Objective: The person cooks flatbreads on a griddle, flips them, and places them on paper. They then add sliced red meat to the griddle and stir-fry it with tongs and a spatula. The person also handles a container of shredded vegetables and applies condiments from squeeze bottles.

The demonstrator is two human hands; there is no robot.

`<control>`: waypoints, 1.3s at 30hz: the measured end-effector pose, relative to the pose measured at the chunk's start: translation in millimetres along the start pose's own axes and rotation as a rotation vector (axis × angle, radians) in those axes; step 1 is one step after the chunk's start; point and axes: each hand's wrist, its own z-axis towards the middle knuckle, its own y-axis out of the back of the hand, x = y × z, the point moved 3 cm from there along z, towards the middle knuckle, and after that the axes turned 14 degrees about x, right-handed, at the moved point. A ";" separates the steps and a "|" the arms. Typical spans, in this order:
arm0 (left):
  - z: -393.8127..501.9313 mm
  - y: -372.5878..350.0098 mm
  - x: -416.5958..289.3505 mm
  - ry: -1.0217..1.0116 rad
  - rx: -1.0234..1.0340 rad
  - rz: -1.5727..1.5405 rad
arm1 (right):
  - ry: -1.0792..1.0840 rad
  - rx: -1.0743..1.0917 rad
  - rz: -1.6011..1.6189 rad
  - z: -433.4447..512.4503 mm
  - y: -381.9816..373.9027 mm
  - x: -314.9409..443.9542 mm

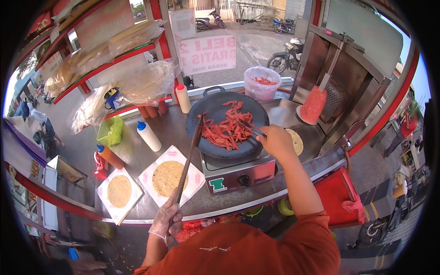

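My left hand (167, 220), in a clear plastic glove, grips a long dark knife (188, 156) by its near end. The knife slants over a flatbread, and its far end reaches the left side of the round black griddle pan (199, 144). Reddish meat strips (227, 132) are spread across the middle of the pan. My bare right hand (277, 142) is closed around a metal utensil (251, 128), possibly a fork or tongs, whose tip touches the meat. Two flatbreads lie on white papers: a larger one (165, 178) and a smaller one (119, 191).
The pan sits on a gas stove (240, 172). Behind stands a lined bucket (262, 84) of meat strips. A kebab spit (312, 105) is at right, near another flatbread (295, 141). Sauce bottles (149, 136) and a green basket (110, 130) stand left, below shelves (113, 62) of bagged flatbreads.
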 end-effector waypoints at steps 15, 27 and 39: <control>29.8 -36.7 18.9 0.034 0.013 0.086 | 0.028 0.023 0.094 -2.0 7.4 -12.6; 26.5 -43.4 25.3 0.028 -0.010 0.067 | 0.108 -0.044 0.130 0.4 4.9 -16.9; 60.0 -30.1 -38.4 0.180 -0.110 0.670 | -0.019 -0.367 0.724 -73.8 -37.2 -87.0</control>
